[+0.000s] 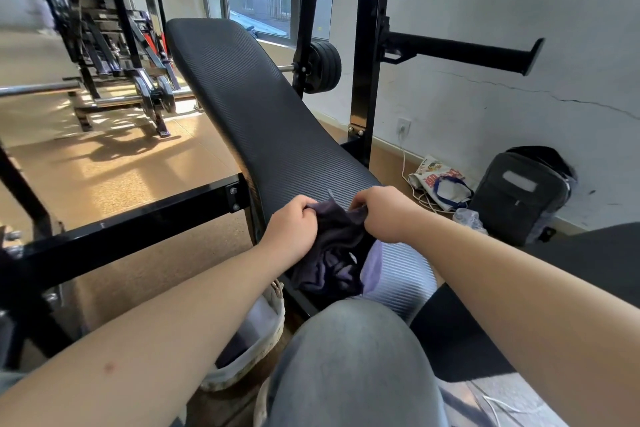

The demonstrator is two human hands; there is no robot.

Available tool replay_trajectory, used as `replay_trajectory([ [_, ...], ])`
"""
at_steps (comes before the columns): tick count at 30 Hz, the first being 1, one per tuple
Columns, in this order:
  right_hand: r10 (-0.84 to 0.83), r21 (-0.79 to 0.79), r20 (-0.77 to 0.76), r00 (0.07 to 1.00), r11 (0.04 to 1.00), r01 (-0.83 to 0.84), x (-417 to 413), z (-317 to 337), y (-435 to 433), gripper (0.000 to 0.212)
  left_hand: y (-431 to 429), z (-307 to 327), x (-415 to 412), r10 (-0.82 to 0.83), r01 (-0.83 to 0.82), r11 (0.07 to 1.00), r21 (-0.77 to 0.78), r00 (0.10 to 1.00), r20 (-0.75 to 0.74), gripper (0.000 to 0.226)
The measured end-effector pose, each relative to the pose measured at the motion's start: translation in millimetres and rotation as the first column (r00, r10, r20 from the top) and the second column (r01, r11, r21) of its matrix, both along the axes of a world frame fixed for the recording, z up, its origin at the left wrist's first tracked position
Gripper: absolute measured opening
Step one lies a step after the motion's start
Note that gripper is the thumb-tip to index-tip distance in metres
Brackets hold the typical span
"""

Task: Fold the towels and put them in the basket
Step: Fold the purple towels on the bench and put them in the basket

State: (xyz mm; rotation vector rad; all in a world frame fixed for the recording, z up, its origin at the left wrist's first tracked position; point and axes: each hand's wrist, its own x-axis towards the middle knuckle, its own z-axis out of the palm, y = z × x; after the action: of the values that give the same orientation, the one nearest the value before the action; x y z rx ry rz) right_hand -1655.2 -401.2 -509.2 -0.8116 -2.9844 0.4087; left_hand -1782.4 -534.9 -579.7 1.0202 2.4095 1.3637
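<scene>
A dark purple towel (334, 250) hangs crumpled over the near end of the black weight bench (256, 104). My left hand (292, 227) grips its upper left edge and my right hand (386, 213) grips its upper right edge, both with curled fingers. A paler lilac cloth (372, 265) shows just under the towel on the right. The woven basket (258, 350) stands on the floor below my left forearm, beside my knee (349, 357), with light cloth inside it; my arm hides much of it.
The bench's black frame bar (131, 218) runs left. A rack upright (367, 45) with a side bar and a weight plate (323, 68) stands behind. A barbell rack (114, 45) is at far left. A black backpack (519, 194) and a printed bag (438, 182) lie by the wall.
</scene>
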Motion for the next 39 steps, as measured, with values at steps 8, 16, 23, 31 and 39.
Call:
replay_trajectory([
  [8, -0.085, 0.174, -0.089, 0.992, 0.980, 0.099, -13, 12, -2, 0.033, -2, 4, -15, 0.023, -0.023, 0.998, 0.066, 1.000, 0.006, 0.009],
  [16, 0.125, -0.118, -0.255, 0.959, 0.980, -0.160, -34, 12, -28, 0.032, -3, 11, -14, -0.059, 0.049, 0.983, 0.177, 0.997, 0.053, 0.016],
  [23, 0.182, -0.101, -0.194, 0.964, 0.974, -0.204, -35, 16, -28, 0.038, -15, 31, -25, -0.179, 0.178, 0.979, 0.104, 0.984, 0.005, 0.022],
  [31, 0.004, 0.015, 0.209, 0.978, 1.000, -0.007, -18, 7, -7, 0.015, -21, 56, -26, 0.029, -0.046, 0.970, 0.237, 0.997, 0.078, 0.040],
  [39, -0.193, 0.010, 0.319, 0.928, 0.980, 0.201, 6, 26, 25, 0.026, -36, 78, -61, 0.108, -0.090, 0.968, 0.234, 0.992, -0.063, 0.023],
])
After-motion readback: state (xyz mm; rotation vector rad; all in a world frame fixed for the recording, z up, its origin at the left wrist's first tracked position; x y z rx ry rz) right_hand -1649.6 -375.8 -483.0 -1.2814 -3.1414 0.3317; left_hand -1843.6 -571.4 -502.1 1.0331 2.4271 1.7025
